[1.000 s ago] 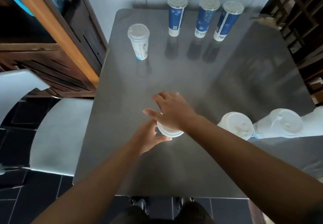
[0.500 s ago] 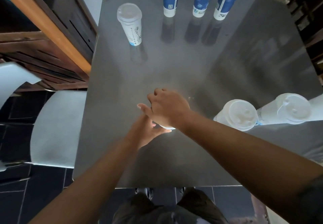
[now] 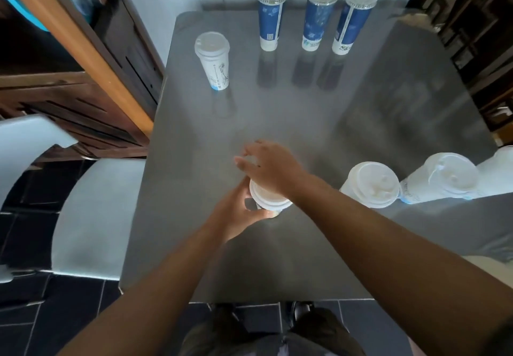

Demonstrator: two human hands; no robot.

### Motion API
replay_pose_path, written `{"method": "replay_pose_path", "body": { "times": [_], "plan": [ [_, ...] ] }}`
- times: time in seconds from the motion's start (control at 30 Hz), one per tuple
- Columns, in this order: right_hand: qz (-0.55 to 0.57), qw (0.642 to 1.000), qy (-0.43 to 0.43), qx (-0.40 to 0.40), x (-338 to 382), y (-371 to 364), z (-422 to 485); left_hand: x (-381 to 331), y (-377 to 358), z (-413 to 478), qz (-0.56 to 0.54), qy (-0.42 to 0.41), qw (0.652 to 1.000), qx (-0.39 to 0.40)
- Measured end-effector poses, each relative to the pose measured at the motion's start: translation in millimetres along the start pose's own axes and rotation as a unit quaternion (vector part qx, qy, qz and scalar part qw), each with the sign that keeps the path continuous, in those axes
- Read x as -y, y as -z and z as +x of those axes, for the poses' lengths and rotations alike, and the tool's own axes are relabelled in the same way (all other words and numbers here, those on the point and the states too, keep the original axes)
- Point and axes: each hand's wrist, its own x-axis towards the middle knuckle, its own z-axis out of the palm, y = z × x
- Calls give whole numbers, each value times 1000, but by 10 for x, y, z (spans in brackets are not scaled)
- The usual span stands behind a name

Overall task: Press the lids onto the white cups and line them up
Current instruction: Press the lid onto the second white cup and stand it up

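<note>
A white cup (image 3: 268,198) with a white lid on top stands near the middle front of the steel table (image 3: 319,111). My left hand (image 3: 237,212) wraps around its side. My right hand (image 3: 270,165) rests on the lid with fingers spread and lifted at the far edge. Another lidded white cup (image 3: 213,60) stands upright at the far left. Two lidded white cups (image 3: 372,185) (image 3: 444,176) stand at the right edge, with a third cut off by the frame.
Three blue cups with clear lids (image 3: 270,16) (image 3: 319,18) (image 3: 352,21) stand in a row at the table's far edge. A pale chair (image 3: 91,216) is at the left, a wooden cabinet (image 3: 69,64) beyond it. Dark wooden furniture is at the right.
The view has tilted up, so the blue cups show fully again. My right hand's fingers have lifted off the lid's far side, exposing more of the lid. My left hand still holds the cup.
</note>
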Motion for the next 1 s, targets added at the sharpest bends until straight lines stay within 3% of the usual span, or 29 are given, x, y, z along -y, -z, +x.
{"method": "replay_pose_path", "body": {
  "times": [0.17, 0.27, 0.37, 0.77, 0.93, 1.0],
  "plan": [
    [188, 981, -47, 9, -113, 456, -327, -219, 117, -277, -50, -13, 999, 5],
    [344, 936, -50, 56, -137, 669, -664, -425, 248, -509, -91, -25, 996, -2],
    [421, 903, -40, 78, -71, 773, -919, -627, 343, -752, -121, -38, 992, -17],
    [483, 873, -69, -6, 531, 938, -1215, -1140, 518, -1150, -188, -72, 978, -57],
    [612, 776, -152, -26, 584, 825, -1239, -1127, 556, -1103, -321, -69, 940, -97],
    [625, 759, -182, 3, 550, 744, -1325, -1138, 586, -1089, -387, -78, 911, -120]
  ]
}}
